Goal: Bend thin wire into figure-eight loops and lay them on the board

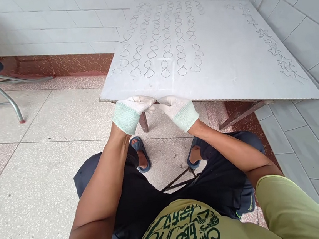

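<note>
My left hand (136, 108) and my right hand (177, 109), both in white knit gloves with pale green cuffs, meet at the front edge of a white tabletop (224, 80). Thumb and fingers of each are pinched together, tips almost touching. Whatever they hold between them is too small to make out. Just beyond my hands lie rows of thin dark loops (181, 60), many twisted into figure-eight shapes. Along the right side of the table runs a loose line of crinkled, thin dark loops (268, 40), overlapping one another.
White tiled walls (91, 17) border the table behind and on the right. At far left stands a metal-framed chair (2, 92) with dark cloth on it. A wooden table leg (144, 122) and a slanted brace (243, 114) are below the tabletop, over a speckled floor (52, 167).
</note>
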Action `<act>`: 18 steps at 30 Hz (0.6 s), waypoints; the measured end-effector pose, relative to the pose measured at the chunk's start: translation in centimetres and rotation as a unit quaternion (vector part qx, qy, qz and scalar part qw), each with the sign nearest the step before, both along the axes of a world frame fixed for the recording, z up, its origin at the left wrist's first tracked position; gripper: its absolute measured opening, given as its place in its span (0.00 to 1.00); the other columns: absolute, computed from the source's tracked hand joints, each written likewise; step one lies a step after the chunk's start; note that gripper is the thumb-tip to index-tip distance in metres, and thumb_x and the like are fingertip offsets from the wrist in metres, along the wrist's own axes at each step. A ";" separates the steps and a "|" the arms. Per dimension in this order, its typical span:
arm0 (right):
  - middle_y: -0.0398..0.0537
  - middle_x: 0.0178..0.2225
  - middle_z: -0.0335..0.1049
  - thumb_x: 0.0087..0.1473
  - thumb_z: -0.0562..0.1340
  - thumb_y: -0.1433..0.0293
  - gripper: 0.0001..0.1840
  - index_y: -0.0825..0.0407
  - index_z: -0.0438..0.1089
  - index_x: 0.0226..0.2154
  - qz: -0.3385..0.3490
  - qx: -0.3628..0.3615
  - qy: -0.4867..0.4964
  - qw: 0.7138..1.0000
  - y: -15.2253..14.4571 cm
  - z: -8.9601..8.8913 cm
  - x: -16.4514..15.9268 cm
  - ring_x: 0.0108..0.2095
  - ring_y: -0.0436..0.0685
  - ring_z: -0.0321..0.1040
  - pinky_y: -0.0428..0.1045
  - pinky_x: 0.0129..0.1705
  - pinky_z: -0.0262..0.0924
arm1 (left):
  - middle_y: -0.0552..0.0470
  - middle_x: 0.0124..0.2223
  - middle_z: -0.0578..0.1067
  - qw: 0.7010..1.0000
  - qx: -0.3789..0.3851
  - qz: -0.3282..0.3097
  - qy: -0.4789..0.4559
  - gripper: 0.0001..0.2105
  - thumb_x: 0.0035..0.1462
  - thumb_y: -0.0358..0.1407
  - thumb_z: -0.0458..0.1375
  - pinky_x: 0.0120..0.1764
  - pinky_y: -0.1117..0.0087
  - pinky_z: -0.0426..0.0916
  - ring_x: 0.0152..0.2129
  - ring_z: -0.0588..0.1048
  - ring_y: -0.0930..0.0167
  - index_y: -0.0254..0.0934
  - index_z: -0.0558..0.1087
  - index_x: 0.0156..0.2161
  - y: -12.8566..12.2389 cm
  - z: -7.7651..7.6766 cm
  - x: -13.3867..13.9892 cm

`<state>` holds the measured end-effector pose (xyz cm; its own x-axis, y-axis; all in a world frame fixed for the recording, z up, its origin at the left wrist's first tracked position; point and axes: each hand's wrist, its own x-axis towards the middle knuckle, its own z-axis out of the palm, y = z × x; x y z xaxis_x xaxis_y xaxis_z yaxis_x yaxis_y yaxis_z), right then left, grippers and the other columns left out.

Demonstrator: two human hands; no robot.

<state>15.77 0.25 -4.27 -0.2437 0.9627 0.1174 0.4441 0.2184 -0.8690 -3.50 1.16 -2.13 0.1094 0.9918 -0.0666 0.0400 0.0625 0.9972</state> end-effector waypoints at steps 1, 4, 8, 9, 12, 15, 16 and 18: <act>0.43 0.40 0.85 0.78 0.59 0.62 0.19 0.47 0.87 0.46 -0.001 0.023 -0.027 0.999 -0.1 0.1 0.0 0.41 0.57 0.78 0.51 0.43 0.63 | 0.45 0.28 0.82 1.000 -0.002 -0.002 -0.003 0.13 0.55 0.41 0.75 0.31 0.69 0.74 0.25 0.76 0.70 0.35 0.82 0.29 0.0 0.2 0.1; 0.47 0.41 0.85 0.81 0.56 0.61 0.24 0.47 0.88 0.44 -0.001 0.119 -0.129 0.985 -0.3 0.1 0.5 0.45 0.59 0.78 0.53 0.47 0.63 | 0.46 0.26 0.81 0.999 -0.030 -0.036 -0.017 0.15 0.51 0.43 0.77 0.27 0.69 0.73 0.23 0.75 0.70 0.36 0.81 0.28 0.1 0.6 0.2; 0.48 0.38 0.83 0.82 0.56 0.63 0.23 0.47 0.88 0.48 0.005 0.182 -0.217 0.959 -0.2 -0.3 1.4 0.42 0.60 0.75 0.54 0.49 0.61 | 0.48 0.25 0.79 0.997 -0.047 -0.045 -0.034 0.18 0.43 0.47 0.81 0.23 0.68 0.71 0.19 0.74 0.69 0.38 0.80 0.28 0.2 0.1 0.3; 0.48 0.37 0.82 0.81 0.57 0.64 0.21 0.47 0.87 0.48 0.014 0.186 -0.217 0.958 -0.1 -0.3 1.7 0.41 0.60 0.74 0.54 0.48 0.60 | 0.49 0.25 0.80 0.998 -0.044 -0.037 -0.035 0.18 0.44 0.47 0.81 0.22 0.68 0.71 0.19 0.73 0.69 0.38 0.81 0.28 0.2 -0.2 0.4; 0.46 0.34 0.78 0.80 0.59 0.64 0.21 0.47 0.86 0.41 0.059 0.164 -0.163 0.971 0.2 0.3 2.1 0.38 0.59 0.70 0.54 0.47 0.59 | 0.48 0.26 0.81 0.998 -0.038 -0.022 -0.038 0.16 0.46 0.47 0.80 0.22 0.67 0.70 0.19 0.73 0.69 0.39 0.82 0.31 0.2 -1.0 0.3; 0.44 0.30 0.73 0.80 0.57 0.64 0.25 0.47 0.82 0.32 0.110 0.120 -0.105 0.981 0.2 1.6 2.1 0.35 0.57 0.67 0.54 0.43 0.57 | 0.46 0.27 0.82 0.998 -0.044 -0.030 -0.036 0.17 0.49 0.49 0.79 0.23 0.65 0.72 0.20 0.75 0.66 0.40 0.82 0.32 0.3 -1.2 0.3; 0.44 0.30 0.72 0.80 0.57 0.65 0.25 0.47 0.81 0.31 0.113 0.112 -0.096 0.983 0.1 2.1 2.1 0.35 0.57 0.67 0.54 0.43 0.57 | 0.46 0.27 0.82 0.998 -0.048 -0.033 -0.035 0.17 0.50 0.50 0.79 0.24 0.63 0.73 0.19 0.75 0.66 0.40 0.82 0.31 0.3 -1.2 0.2; 0.44 0.30 0.72 0.78 0.57 0.67 0.24 0.47 0.80 0.31 0.108 0.107 -0.093 0.984 0.0 2.6 2.1 0.36 0.57 0.67 0.53 0.44 0.57 | 0.44 0.28 0.82 0.997 -0.055 -0.043 -0.033 0.18 0.51 0.51 0.78 0.25 0.61 0.76 0.20 0.77 0.64 0.39 0.81 0.30 0.5 -1.0 0.2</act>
